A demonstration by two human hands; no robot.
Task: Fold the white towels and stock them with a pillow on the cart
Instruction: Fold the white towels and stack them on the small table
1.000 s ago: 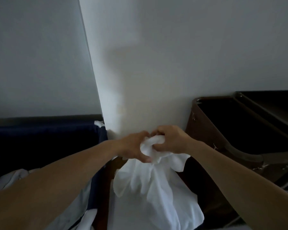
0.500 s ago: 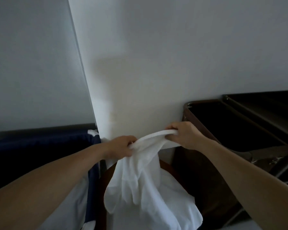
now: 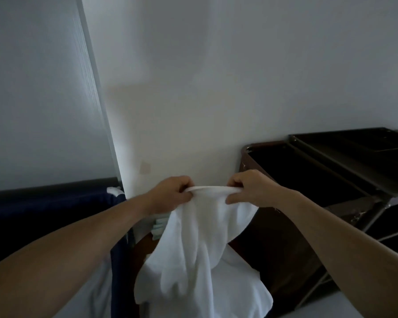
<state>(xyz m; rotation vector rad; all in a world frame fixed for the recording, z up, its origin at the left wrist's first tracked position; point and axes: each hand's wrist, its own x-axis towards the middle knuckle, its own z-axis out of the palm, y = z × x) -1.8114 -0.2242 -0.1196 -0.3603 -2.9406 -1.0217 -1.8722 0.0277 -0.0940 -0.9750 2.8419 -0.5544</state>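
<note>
Step in hand: opening out one white towel (image 3: 202, 253) ahead of the first fold. Left hand (image 3: 172, 195) and right hand (image 3: 251, 191) are both raised in front of the wall (image 3: 216, 88), a short gap apart, each with fingers curled and pinching the towel's top edge. That edge runs taut between the hands; the rest hangs bunched and creased below them, not flat yet. Brown cart (image 3: 283, 244) sits just right of and beyond the right hand, top tray dark, contents unclear. Blue bin (image 3: 55, 203) lies left of and below the left hand. No pillow visible. Judged early in the task: nothing folded here. Next move likely needs the hands sliding apart along the edge to the corners, then a shake to straighten the cloth before halving it.
</note>
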